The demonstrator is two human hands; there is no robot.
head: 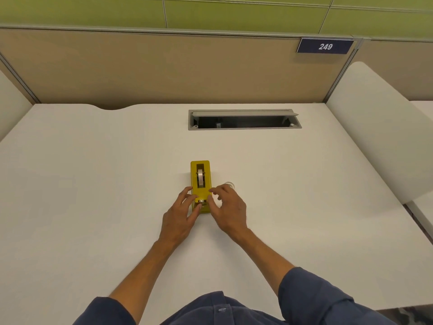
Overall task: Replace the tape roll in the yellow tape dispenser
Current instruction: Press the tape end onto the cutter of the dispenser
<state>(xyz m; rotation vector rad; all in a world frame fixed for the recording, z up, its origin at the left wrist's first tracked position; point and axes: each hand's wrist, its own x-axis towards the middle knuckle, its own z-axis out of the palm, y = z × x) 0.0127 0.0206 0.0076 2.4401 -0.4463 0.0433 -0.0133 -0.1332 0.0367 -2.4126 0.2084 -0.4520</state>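
Note:
A yellow tape dispenser [201, 177] stands on the white desk [93, 184], its cutter end toward me. A roll of clear tape [200, 177] sits upright in its slot. My left hand [181, 213] rests against the dispenser's near left side, thumb and fingers touching the cutter end. My right hand [228, 208] is at the near right side, thumb and forefinger pinched at the tape end by the cutter, other fingers spread. A second clear tape roll [229, 184] lies flat on the desk just beyond my right hand, partly hidden by it.
An open grey cable tray [243, 119] is set into the desk at the back. A beige partition [164, 66] with a "249" sign [325, 46] closes the far edge. White curved side panels [375, 127] stand at right and left.

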